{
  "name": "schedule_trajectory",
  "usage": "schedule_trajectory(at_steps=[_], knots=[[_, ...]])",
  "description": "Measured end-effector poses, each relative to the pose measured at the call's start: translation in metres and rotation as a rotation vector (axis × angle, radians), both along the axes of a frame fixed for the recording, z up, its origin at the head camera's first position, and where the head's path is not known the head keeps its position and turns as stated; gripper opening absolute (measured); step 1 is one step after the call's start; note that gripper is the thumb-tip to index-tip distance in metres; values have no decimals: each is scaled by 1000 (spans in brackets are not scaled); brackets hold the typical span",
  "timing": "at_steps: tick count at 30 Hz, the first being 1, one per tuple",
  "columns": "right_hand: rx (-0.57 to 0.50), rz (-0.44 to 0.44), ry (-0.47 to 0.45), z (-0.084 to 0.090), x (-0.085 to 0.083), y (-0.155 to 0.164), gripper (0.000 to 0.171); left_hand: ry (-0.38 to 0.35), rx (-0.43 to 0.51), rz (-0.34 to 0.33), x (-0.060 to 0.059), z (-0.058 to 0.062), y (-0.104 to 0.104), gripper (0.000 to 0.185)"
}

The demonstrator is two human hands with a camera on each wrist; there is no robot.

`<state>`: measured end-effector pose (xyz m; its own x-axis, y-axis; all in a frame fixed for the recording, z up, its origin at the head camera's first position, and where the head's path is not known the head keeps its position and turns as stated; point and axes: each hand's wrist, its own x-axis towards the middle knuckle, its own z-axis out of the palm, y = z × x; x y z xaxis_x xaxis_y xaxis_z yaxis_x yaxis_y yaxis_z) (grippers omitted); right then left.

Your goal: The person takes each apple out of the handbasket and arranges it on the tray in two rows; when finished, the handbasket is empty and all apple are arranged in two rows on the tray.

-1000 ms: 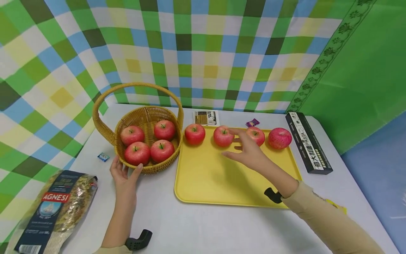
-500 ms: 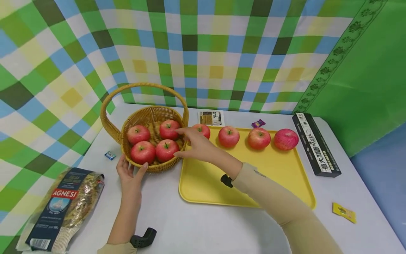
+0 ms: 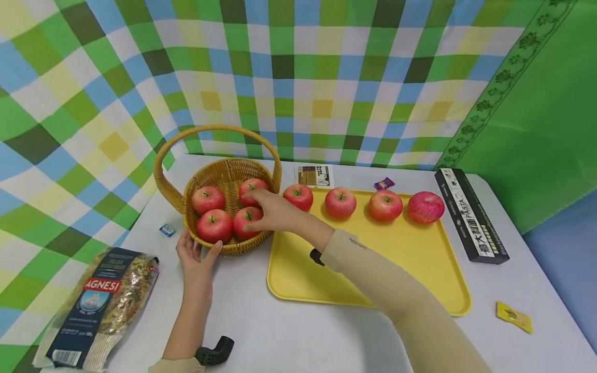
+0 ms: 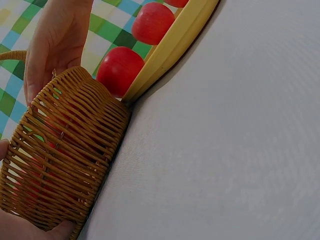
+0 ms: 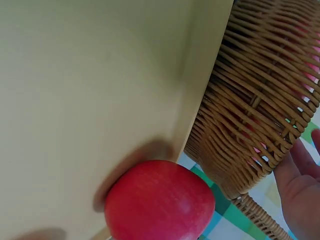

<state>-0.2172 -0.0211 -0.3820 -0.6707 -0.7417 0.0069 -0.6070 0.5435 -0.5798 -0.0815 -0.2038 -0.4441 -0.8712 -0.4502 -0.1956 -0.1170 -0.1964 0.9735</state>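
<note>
1. The right hand reaches over the rim of the basket, which holds four apples. Its fingers spread over the two nearer the tray: the back apple and the front apple.
2. The fingers look loosely curved above the fruit. Whether they already grip either apple cannot be told from the head view, and the right wrist view shows only the basket wall, the tray edge and one apple on the tray.
3. The left hand braces the basket from the near side, thumb and fingers laid straight against the weave, holding it against the bench.
4. Both apples lie directly under and just ahead of the right fingertips, to the left of the tray. The right hand is much the nearer; the left is outside the wall, below the rim.
5. The basket handle arches over the back, clear of the right arm, which comes in from the tray side. An apple is round, so no long axis governs the grip; its stalk points up.
6. Four more apples stand in a row along the tray's far edge, touching nothing in the basket.
</note>
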Motion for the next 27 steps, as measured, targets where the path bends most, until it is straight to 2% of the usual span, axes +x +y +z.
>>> schedule_trajectory(at_steps=[8,15,19,27], knots=[[91,39,15,-7,-6,-9,76,1,-13,-21,-2,-1,3,85],[169,51,72,-12,-5,-18,61,-9,-7,-12,-1,-1,2,86],[178,32,82,-15,-2,-21,57,-18,-6,-4,1,-2,1,87],[185,30,145,-13,1,-21,60,17,-9,-3,2,-4,1,87]])
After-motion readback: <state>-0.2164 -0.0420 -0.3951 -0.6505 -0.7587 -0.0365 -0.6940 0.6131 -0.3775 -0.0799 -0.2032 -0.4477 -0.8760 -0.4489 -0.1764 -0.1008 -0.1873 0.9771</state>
